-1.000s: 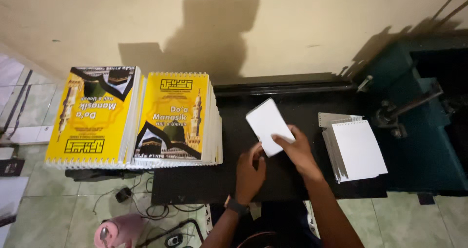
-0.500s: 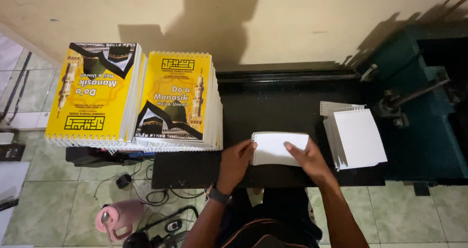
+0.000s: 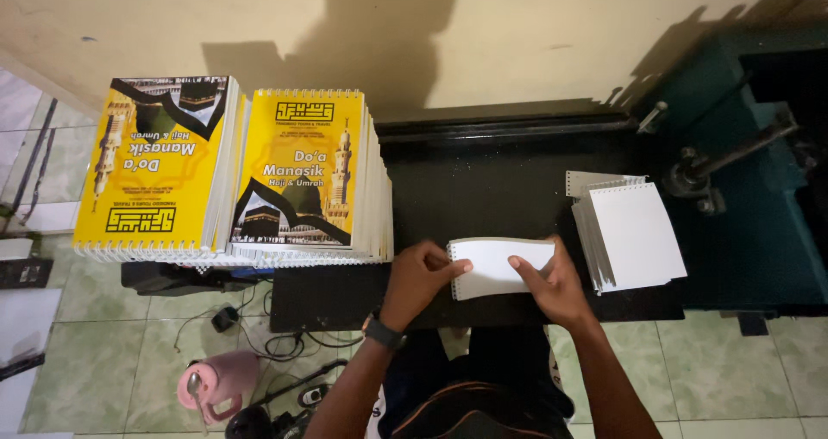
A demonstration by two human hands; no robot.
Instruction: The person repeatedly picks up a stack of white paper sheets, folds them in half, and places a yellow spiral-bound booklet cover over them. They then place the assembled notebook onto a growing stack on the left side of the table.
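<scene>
On the black table, near its front edge, your left hand and right hand pinched the opposite ends of a white punched booklet lying flat, between the yellow spiral-bound books and the white page stack.

The booklet stacks wore yellow covers with black-and-white bands — white page edges below. The small pad and the punched pile were plain white, the table black, the machine teal.
</scene>
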